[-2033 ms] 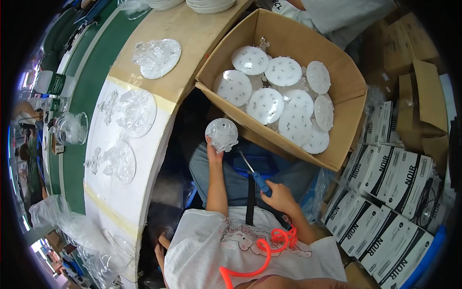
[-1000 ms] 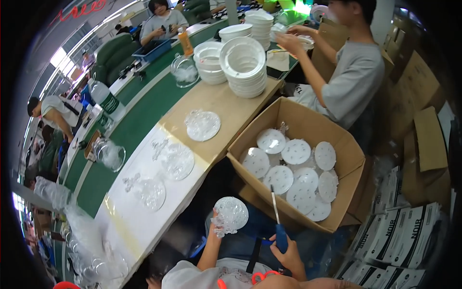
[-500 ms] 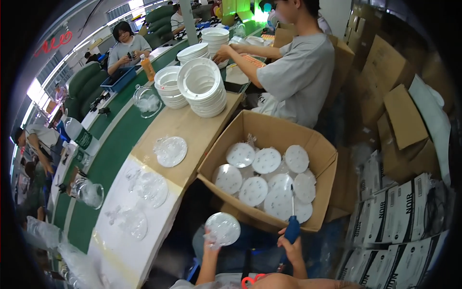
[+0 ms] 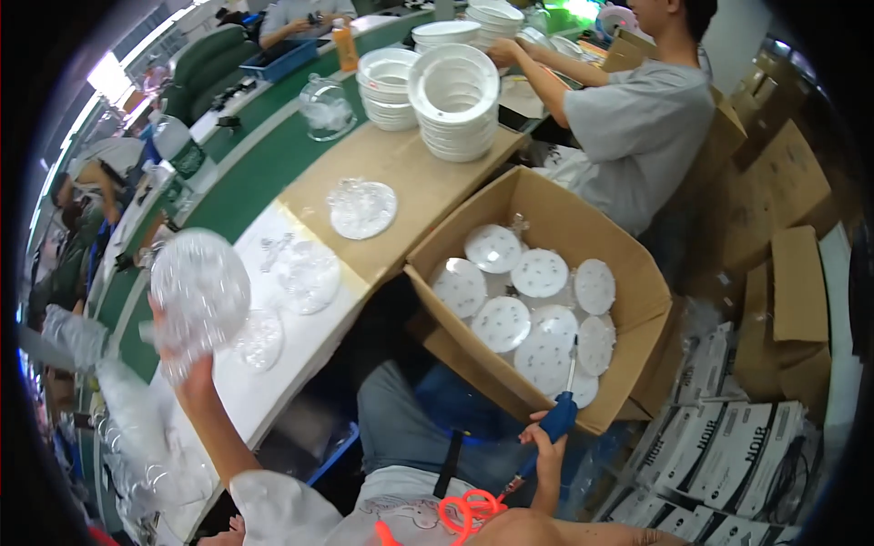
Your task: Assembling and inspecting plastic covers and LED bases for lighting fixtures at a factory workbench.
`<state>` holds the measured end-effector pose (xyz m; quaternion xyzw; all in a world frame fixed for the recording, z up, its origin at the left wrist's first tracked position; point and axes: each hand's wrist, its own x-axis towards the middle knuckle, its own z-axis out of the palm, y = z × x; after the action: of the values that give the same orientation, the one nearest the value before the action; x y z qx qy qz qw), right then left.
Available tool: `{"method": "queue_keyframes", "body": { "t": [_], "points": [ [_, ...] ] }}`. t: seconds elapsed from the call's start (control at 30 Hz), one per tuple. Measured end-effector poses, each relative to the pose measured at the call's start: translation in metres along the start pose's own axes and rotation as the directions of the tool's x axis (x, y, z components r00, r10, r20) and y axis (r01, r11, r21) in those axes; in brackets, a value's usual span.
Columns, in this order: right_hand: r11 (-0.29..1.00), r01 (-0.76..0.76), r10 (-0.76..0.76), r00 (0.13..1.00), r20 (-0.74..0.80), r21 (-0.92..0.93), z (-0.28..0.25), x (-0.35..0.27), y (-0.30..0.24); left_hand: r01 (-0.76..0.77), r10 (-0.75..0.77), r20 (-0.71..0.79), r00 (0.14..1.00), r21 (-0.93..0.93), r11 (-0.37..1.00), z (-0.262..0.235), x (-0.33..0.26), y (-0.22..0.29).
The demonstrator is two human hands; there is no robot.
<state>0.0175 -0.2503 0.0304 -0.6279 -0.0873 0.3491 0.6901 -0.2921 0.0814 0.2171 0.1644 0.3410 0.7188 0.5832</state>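
My left hand (image 4: 185,364) is raised over the near end of the workbench, closed on a clear round disc with crinkled plastic film (image 4: 202,291). Motion blurs that disc. In my right hand (image 4: 544,448) is a blue powered screwdriver (image 4: 557,417), its thin metal bit pointing up in front of the box's near side. The cardboard box (image 4: 455,350) holds several white round discs (image 4: 539,273) with small dark marks. On the white part of the bench lie two film-wrapped discs, one larger (image 4: 308,277) and one smaller (image 4: 259,340). A third wrapped disc (image 4: 362,209) rests on the brown board.
Stacks of white rings (image 4: 455,105) stand at the bench's far end, beside a co-worker (image 4: 637,127). A green conveyor belt (image 4: 250,205) runs along the left. White printed cartons (image 4: 701,464) fill the lower right. A red coiled cord (image 4: 469,511) hangs before me.
My left hand has carried the wrapped disc leftward and up, from beside the box to above the bench. My right hand still holds the screwdriver near the box. The view has shifted.
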Motion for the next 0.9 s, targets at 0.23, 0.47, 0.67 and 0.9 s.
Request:
{"method": "queue_keyframes", "body": {
  "t": [0.23,0.47,0.67,0.9],
  "points": [
    [0.998,-0.032,0.029,0.998,0.056,0.06,0.008,0.0,0.004,0.032,-0.103,0.291,0.951,0.241,0.97,-0.059,0.181,0.018],
    [0.997,-0.019,0.018,1.0,0.009,0.072,0.012,-0.006,0.004,0.01,-0.106,0.173,0.979,0.481,0.877,-0.141,0.213,-0.018],
    [0.998,-0.035,0.034,0.999,0.029,0.058,0.015,-0.009,0.011,0.041,-0.114,0.071,0.991,0.652,0.757,-0.182,0.228,-0.049],
    [0.995,-0.06,0.054,0.995,0.083,0.076,0.021,-0.003,0.022,0.016,0.034,-0.037,0.999,0.876,0.481,-0.2,0.229,0.013]
  ]
}}
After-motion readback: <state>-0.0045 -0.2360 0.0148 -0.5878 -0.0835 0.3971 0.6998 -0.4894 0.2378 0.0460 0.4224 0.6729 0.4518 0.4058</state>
